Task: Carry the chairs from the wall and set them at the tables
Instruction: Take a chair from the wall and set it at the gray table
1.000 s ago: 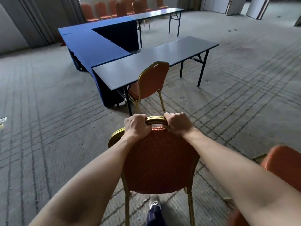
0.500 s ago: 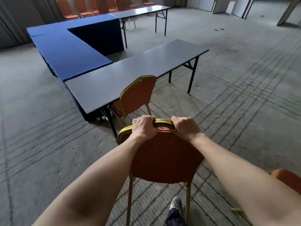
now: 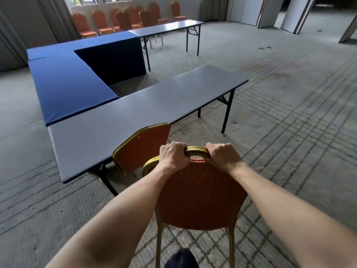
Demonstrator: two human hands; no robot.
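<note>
We hold the chair by the gold rail on top of its back, left hand and right hand side by side, fingers curled tight over the rail. It is in front of us, just short of the grey table and close behind the other chair. We judge it best to steer right of that one, clear its back, and square the seat to the table edge.

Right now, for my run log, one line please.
step: carry | left hand, right hand: grip chair | ahead: table, placed chair
</note>
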